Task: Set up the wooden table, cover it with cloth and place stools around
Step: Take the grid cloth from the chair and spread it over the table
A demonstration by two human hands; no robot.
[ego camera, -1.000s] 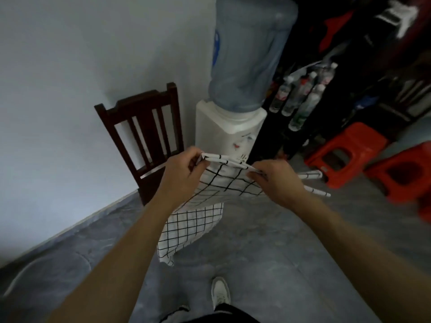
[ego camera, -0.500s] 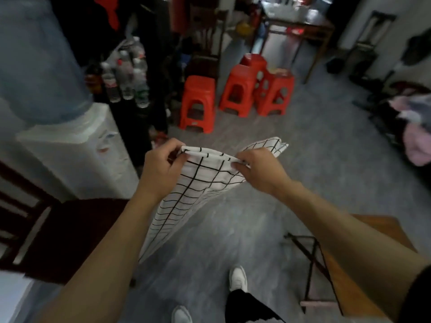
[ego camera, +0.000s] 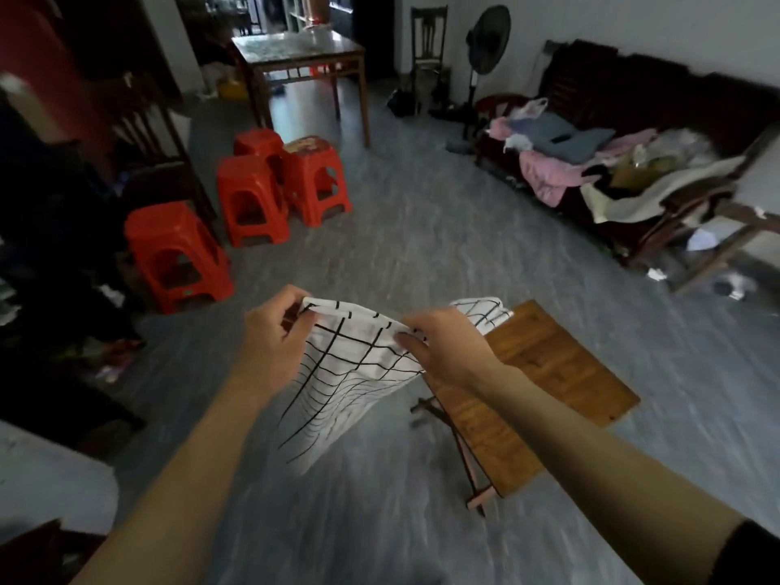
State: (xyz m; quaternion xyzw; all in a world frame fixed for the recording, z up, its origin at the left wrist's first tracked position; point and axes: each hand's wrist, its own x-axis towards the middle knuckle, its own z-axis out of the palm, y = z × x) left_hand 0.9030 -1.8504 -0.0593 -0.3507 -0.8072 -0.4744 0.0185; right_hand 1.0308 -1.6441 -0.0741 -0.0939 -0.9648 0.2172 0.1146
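Note:
A white cloth with a black grid (ego camera: 350, 373) hangs folded between both hands in front of me. My left hand (ego camera: 274, 335) pinches its upper left edge, and my right hand (ego camera: 447, 348) grips its upper right part, a corner sticking out past the fingers. A small wooden table (ego camera: 544, 386) with dark folding legs stands low on the grey floor, just right of and beyond my right hand. Several red plastic stools (ego camera: 253, 200) are grouped on the floor at the far left.
A larger wooden table (ego camera: 295, 48) stands at the back. A dark wooden sofa piled with clothes (ego camera: 591, 158) lines the right wall, a standing fan (ego camera: 485, 40) beside it. Dark chairs and clutter (ego camera: 63, 247) fill the left side. Open grey floor lies in the middle.
The view has swung right, away from the water dispenser and chair toward the room. The wooden table and the sofa have come into sight. Both hands still hold the cloth.

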